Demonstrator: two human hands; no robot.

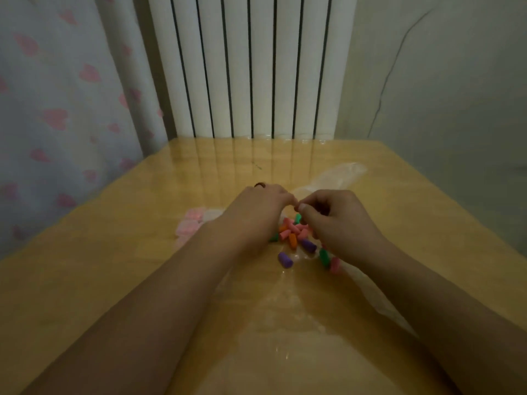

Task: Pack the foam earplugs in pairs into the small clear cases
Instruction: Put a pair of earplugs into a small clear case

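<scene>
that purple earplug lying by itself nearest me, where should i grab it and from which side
Pinch the purple earplug across its round middle with thumb and forefinger, coming straight down from above. It lies flat on the table, apart from the pile, so both long sides look free. The right hand looks closer, but its fingers seem curled, maybe round something.

Both hands, left (258, 208) and right (336, 220), curled, fingertips meeting.
</scene>
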